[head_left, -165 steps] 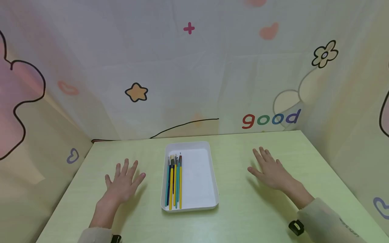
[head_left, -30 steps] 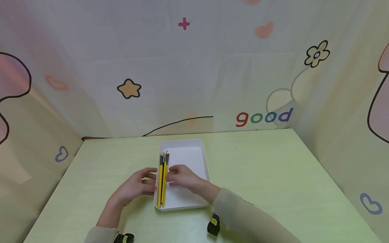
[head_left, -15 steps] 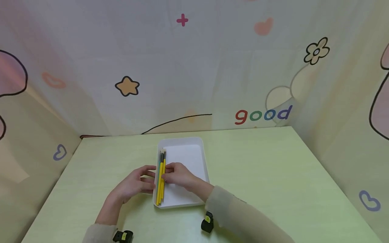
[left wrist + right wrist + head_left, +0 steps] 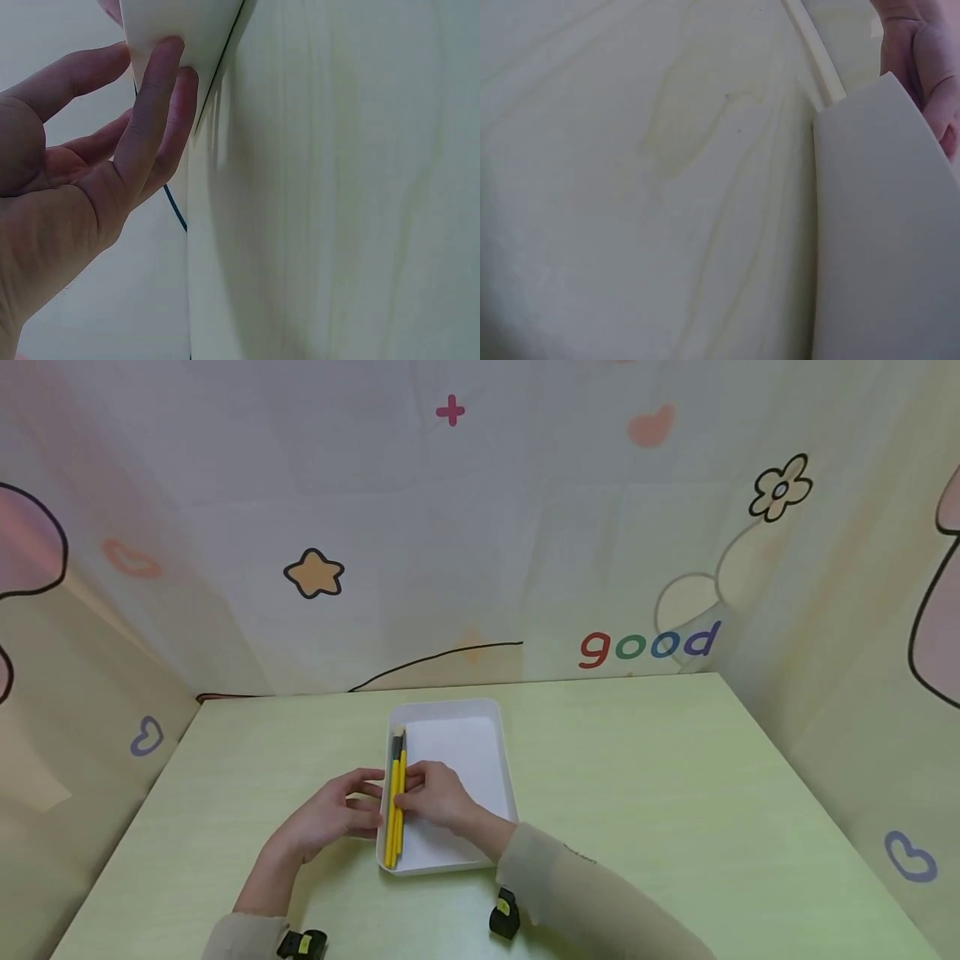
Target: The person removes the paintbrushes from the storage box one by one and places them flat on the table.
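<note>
Several paintbrushes [image 4: 393,827] with mostly yellow handles stand bunched along the left wall of a white rectangular tray [image 4: 457,743], bristles toward the back. My right hand [image 4: 442,797] reaches in over the tray, its thumb across the yellow handles and its forefinger beside them, pinching the bunch. Outside the tray, my left hand [image 4: 333,814] holds loosely bent, spread fingers against the left wall. In the left wrist view those fingertips [image 4: 169,52] rest on the tray's outer side. The right wrist view shows the tray's outer wall [image 4: 885,225] hiding part of that hand.
The tray stands on a pale green table [image 4: 637,777]. A printed curtain [image 4: 487,543] encloses the back and both sides. Black wrist devices [image 4: 505,916] sit at both sleeves, low over the table.
Both hands have come from the table's sides to the tray since the oldest frame. Lately the right hand has shifted slightly left, and the brushes have drawn closer together at the left wall.
</note>
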Demonstrator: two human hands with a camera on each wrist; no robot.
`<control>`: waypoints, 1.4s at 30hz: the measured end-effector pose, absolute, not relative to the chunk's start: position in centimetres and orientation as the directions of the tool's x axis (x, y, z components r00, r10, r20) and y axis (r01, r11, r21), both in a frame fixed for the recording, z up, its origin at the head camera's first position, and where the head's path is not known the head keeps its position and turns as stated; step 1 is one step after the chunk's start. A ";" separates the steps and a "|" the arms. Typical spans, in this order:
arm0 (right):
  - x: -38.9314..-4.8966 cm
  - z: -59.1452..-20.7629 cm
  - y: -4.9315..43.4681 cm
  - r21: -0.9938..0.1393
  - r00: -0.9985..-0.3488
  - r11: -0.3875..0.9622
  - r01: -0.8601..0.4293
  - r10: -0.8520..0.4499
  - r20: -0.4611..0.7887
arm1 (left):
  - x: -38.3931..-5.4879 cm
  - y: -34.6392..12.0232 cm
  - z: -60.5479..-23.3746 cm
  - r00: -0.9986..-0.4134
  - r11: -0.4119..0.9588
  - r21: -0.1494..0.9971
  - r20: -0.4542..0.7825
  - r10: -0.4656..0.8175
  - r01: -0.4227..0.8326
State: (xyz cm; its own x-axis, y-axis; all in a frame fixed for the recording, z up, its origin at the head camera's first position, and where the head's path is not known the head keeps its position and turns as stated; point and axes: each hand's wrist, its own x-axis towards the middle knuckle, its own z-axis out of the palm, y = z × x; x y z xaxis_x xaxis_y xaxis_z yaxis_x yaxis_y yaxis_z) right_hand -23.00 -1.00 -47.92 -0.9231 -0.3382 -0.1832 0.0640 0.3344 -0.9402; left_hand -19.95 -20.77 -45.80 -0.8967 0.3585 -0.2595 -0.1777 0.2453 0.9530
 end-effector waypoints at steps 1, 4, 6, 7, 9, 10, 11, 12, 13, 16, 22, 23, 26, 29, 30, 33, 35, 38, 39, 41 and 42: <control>-23.0 -47.9 -1.0 -0.942 -0.923 0.329 0.068 -0.338 -0.184 | -20.0 -20.8 -45.8 -0.897 0.246 0.953 -0.260 0.359 -0.177; -23.0 -47.8 -1.1 -0.949 -0.923 0.302 0.089 -0.333 -0.193 | -19.9 -20.8 -45.9 -0.894 0.240 0.955 -0.253 0.369 -0.171; -23.0 -47.8 -1.1 -0.954 -0.921 0.278 0.110 -0.333 -0.203 | -19.9 -20.8 -45.9 -0.893 0.237 0.957 -0.250 0.373 -0.169; -23.0 -47.9 -1.1 -0.956 -0.920 0.268 0.116 -0.333 -0.205 | -19.9 -20.8 -45.9 -0.893 0.235 0.957 -0.249 0.374 -0.168; -23.1 -47.9 -1.1 -0.958 -0.919 0.255 0.127 -0.333 -0.211 | -19.8 -20.8 -45.9 -0.895 0.232 0.958 -0.249 0.369 -0.171; -23.1 -47.9 -1.1 -0.959 -0.918 0.250 0.134 -0.332 -0.214 | -19.8 -20.7 -45.9 -0.897 0.233 0.957 -0.251 0.364 -0.174; -23.1 -48.0 -1.1 -0.960 -0.917 0.246 0.135 -0.335 -0.215 | -19.8 -20.7 -45.8 -0.898 0.234 0.956 -0.254 0.358 -0.176; -23.2 -48.0 -1.1 -0.959 -0.917 0.249 0.134 -0.336 -0.215 | -19.8 -20.7 -45.8 -0.900 0.235 0.955 -0.256 0.353 -0.180; -23.2 -48.0 -1.0 -0.959 -0.916 0.250 0.134 -0.338 -0.217 | -19.8 -20.7 -45.7 -0.901 0.236 0.954 -0.260 0.348 -0.184; -23.2 -47.9 -0.8 -0.957 -0.911 0.250 0.146 -0.342 -0.229 | -19.7 -20.6 -45.7 -0.904 0.244 0.949 -0.273 0.331 -0.197; -23.1 -47.6 -0.2 -0.951 -0.904 0.253 0.180 -0.337 -0.261 | -19.7 -20.5 -45.7 -0.907 0.255 0.944 -0.285 0.310 -0.210; -23.1 -47.6 -0.1 -0.950 -0.904 0.253 0.182 -0.337 -0.263 | -19.7 -20.5 -45.7 -0.907 0.253 0.944 -0.284 0.310 -0.209; -23.1 -47.5 0.2 -0.951 -0.904 0.239 0.194 -0.333 -0.268 | -19.7 -20.5 -45.7 -0.909 0.246 0.947 -0.279 0.310 -0.207; -23.2 -47.6 0.6 -0.952 -0.903 0.223 0.209 -0.330 -0.275 | -19.7 -20.5 -45.8 -0.909 0.241 0.949 -0.275 0.315 -0.203; -23.2 -47.7 0.7 -0.952 -0.903 0.219 0.212 -0.329 -0.277 | -19.7 -20.5 -45.8 -0.908 0.241 0.949 -0.274 0.316 -0.203; -23.3 -47.6 1.1 -0.953 -0.902 0.212 0.215 -0.330 -0.277 | -19.7 -20.5 -45.7 -0.909 0.246 0.948 -0.274 0.314 -0.201; -23.3 -47.6 1.4 -0.954 -0.902 0.207 0.216 -0.332 -0.276 | -19.7 -20.5 -45.7 -0.909 0.248 0.948 -0.273 0.315 -0.199; -23.4 -47.4 1.7 -0.954 -0.901 0.205 0.219 -0.334 -0.279 | -19.7 -20.5 -45.7 -0.909 0.248 0.948 -0.276 0.314 -0.202; -23.4 -47.4 1.8 -0.953 -0.900 0.207 0.220 -0.334 -0.280 | -19.7 -20.5 -45.6 -0.908 0.246 0.948 -0.276 0.315 -0.203; -23.3 -47.3 1.9 -0.953 -0.899 0.209 0.219 -0.336 -0.280 | -19.7 -20.5 -45.6 -0.907 0.245 0.948 -0.278 0.316 -0.205; -23.3 -47.3 2.0 -0.953 -0.899 0.208 0.219 -0.336 -0.280 | -19.7 -20.6 -45.6 -0.907 0.244 0.947 -0.279 0.315 -0.206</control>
State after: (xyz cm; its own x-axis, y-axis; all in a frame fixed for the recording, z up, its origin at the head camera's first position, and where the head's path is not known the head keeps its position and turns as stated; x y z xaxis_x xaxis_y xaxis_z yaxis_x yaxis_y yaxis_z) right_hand -23.33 1.98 -47.26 -0.8994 -0.3361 -0.2795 0.2188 0.2075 -0.9534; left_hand -19.68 -20.55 -45.65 -0.9070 0.3154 -0.2791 -0.2065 0.2445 0.9474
